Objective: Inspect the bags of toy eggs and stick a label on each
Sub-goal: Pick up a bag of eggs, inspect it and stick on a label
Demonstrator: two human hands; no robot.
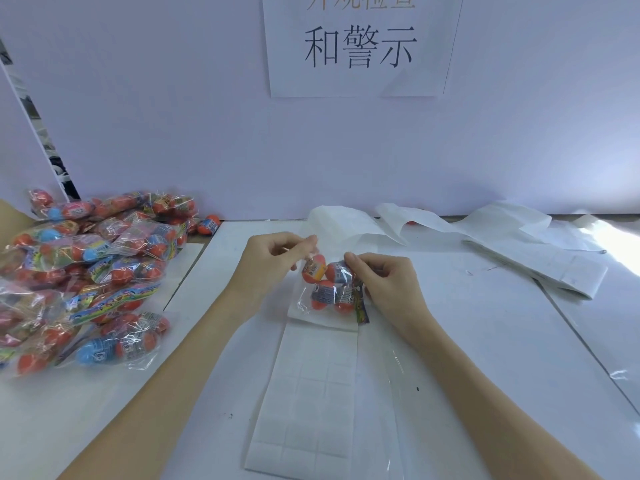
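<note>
Item: one bag of toy eggs [327, 284], held at tabletop [467, 341] centre above the label sheet [308, 393]; my left hand [273, 261] pinches its upper corner, my right hand [384, 282] clamps its right edge. Best practice, I judge: keep the film taut and turn slowly, checking each egg before labelling. Legible writing: wall sign [360, 46] at 12 o'clock reads "和警示"; unprocessed pile [86, 271] at 9 o'clock.

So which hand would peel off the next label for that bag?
Probably the left hand. It pinches only the top edge of the bag, while the right hand has the firmer grip on the bag's side. The label sheet lies just below both hands, within easy reach.
</note>
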